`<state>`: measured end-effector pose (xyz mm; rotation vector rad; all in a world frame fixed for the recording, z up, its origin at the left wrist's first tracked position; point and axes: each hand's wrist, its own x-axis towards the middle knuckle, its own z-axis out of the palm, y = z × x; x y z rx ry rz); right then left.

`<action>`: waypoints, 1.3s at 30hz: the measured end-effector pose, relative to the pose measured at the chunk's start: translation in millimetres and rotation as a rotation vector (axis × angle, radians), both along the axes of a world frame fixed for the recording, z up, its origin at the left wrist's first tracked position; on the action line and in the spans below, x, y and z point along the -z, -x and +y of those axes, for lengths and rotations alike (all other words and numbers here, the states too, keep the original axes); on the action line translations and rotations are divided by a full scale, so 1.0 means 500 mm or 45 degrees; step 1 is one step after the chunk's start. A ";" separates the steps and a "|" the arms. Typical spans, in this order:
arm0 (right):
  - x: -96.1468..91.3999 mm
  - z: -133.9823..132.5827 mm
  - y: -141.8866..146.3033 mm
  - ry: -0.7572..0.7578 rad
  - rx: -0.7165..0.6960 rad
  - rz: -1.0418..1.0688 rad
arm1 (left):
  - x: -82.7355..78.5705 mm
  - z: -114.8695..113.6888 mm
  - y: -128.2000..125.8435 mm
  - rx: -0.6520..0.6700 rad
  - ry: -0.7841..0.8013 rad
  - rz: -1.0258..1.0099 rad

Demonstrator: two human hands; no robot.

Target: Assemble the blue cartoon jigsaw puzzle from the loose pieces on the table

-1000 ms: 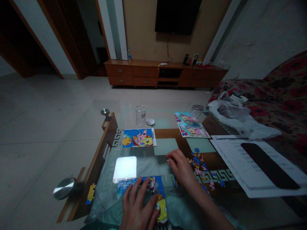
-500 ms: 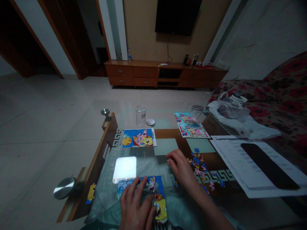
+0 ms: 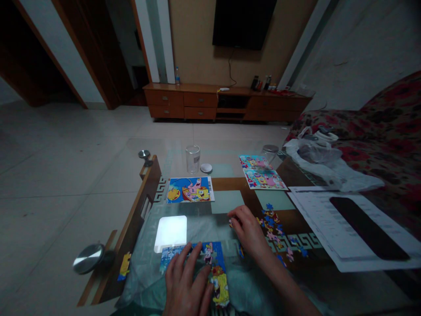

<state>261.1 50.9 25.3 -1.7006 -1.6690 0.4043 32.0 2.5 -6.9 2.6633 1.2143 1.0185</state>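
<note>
Two jars (image 3: 193, 159) stand beyond; spread left hand (image 3: 188, 281) overlies puzzle (image 3: 220, 285); right hand (image 3: 247, 228) pinches piece (image 3: 230, 223).

Left hand (image 3: 187, 285) hides part of joined puzzle (image 3: 219, 287); wrist cut by bottom edge. Small piece (image 3: 230, 223) partly hidden under right hand (image 3: 248, 229); grip unclear. Television (image 3: 244, 22) cropped at top. Print on papers (image 3: 317, 224) illegible.

I'm at glass table (image 3: 210, 221): partial puzzle (image 3: 219, 260) at near edge; loose pieces (image 3: 270, 222), papers (image 3: 315, 215) toward right edge; jar (image 3: 193, 159) toward far.
</note>
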 end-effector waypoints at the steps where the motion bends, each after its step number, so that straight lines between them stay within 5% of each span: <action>1: 0.000 0.000 0.000 0.002 -0.001 0.000 | -0.001 0.000 0.001 0.001 -0.005 0.020; 10: 0.005 0.003 -0.004 0.007 0.011 0.002 | 0.008 0.007 0.007 0.011 -0.073 0.092; 16: 0.004 0.001 -0.006 -0.001 0.036 -0.003 | 0.007 0.029 0.023 0.152 -0.312 0.259; 23: -0.008 -0.003 -0.007 -0.005 0.067 -0.044 | 0.024 0.014 0.005 0.039 -0.186 0.068; 39: -0.025 -0.026 0.003 0.117 0.119 -0.226 | -0.001 0.019 0.017 -0.007 -0.337 0.083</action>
